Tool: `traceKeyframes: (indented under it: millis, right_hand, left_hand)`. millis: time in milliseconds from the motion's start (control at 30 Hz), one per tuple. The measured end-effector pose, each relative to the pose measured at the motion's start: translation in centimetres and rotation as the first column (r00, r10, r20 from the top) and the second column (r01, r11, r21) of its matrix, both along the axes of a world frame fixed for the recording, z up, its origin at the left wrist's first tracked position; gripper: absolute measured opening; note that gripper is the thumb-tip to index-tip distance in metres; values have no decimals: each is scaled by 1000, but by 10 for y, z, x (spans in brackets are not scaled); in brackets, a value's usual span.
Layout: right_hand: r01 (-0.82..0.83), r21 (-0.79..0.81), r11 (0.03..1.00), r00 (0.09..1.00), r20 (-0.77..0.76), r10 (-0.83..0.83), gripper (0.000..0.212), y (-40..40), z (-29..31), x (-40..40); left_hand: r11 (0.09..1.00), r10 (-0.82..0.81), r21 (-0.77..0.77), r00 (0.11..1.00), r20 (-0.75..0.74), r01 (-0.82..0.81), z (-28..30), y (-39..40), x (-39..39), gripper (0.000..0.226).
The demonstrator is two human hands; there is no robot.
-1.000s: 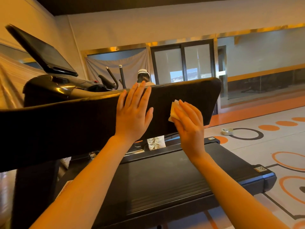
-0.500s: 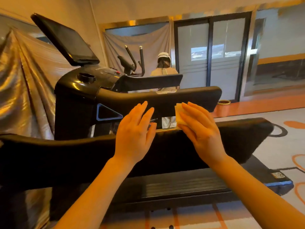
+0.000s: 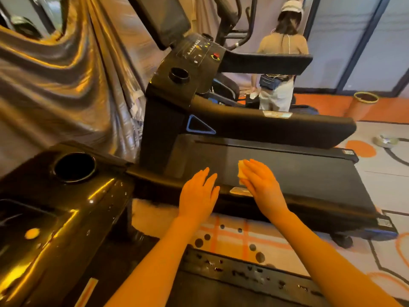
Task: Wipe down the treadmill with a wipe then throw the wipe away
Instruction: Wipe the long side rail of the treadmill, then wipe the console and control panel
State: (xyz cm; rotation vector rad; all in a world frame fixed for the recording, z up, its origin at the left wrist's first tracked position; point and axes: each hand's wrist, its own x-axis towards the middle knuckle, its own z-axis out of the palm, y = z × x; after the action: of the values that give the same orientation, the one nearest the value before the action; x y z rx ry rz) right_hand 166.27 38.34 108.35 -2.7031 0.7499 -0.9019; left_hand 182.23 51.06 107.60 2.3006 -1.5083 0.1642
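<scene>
A black treadmill handrail (image 3: 155, 185) runs right from a glossy console (image 3: 66, 207) at the lower left. My left hand (image 3: 197, 196) lies flat on this rail with straight fingers and holds nothing. Just to its right, my right hand (image 3: 264, 187) presses a small folded pale wipe (image 3: 240, 171) against the rail with flat fingers, beside a silver plate (image 3: 239, 191). Only the wipe's far corner shows past my fingertips. Beyond the rail lie the belt (image 3: 298, 173) and console (image 3: 194, 54) of a second treadmill.
A person (image 3: 281, 63) stands with their back to me behind the far treadmill. An orange bin (image 3: 363, 105) stands on the floor at the back right, a small round dish (image 3: 386, 141) nearer. Silver cloth (image 3: 55, 74) drapes the left wall. Patterned carpet shows between the machines.
My view has dropped and now looks down on the rail and belts. Both hands stay side by side on the rail, the right one still pressing the wipe.
</scene>
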Motion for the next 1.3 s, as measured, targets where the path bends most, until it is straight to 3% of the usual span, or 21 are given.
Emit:
traceKeyframes:
  millis: [200, 333, 467, 567, 633, 700, 800, 967, 1167, 1300]
  right_hand:
    - [-24, 132, 991, 968, -244, 56, 66, 0, 21, 24]
    - [-91, 299, 950, 885, -414, 215, 58, -13, 19, 50]
    - [-249, 339, 907, 841, -388, 376, 47, -16, 18, 71]
    - [-426, 346, 836, 838, -196, 508, 38, -19, 14, 85]
    - [-498, 349, 794, 752, -281, 596, 38, -18, 16, 100]
    - [-544, 386, 745, 703, -276, 656, 38, -12, 17, 112]
    - [-617, 386, 686, 711, -99, 696, 35, 4, 10, 124]
    - [-682, 439, 585, 653, 4, 758, 40, 41, 22, 159]
    - [-734, 459, 500, 583, 48, 811, 32, 78, 26, 207]
    - [-762, 415, 498, 551, 10, 835, 36, 102, 23, 237]
  left_hand:
    - [980, 112, 174, 990, -80, -97, 23, 23, 16, 47]
    - [952, 254, 207, 960, -116, -227, 22, 26, 21, 47]
    - [889, 435, 220, 891, -129, -402, 20, 33, 9, 47]
    - [818, 562, 232, 817, -129, -526, 16, 39, 2, 46]
    - [754, 650, 238, 748, -136, -612, 16, 45, 0, 46]
    - [701, 711, 224, 690, -139, -677, 20, 54, -2, 46]
    - [638, 769, 194, 628, -119, -745, 30, 70, -1, 44]
    - [533, 844, 236, 531, -76, -813, 34, 105, 14, 48]
    - [511, 854, 205, 521, -9, -835, 45, 133, 43, 50]
    - [512, 851, 179, 524, 25, -840, 54, 152, 69, 49]
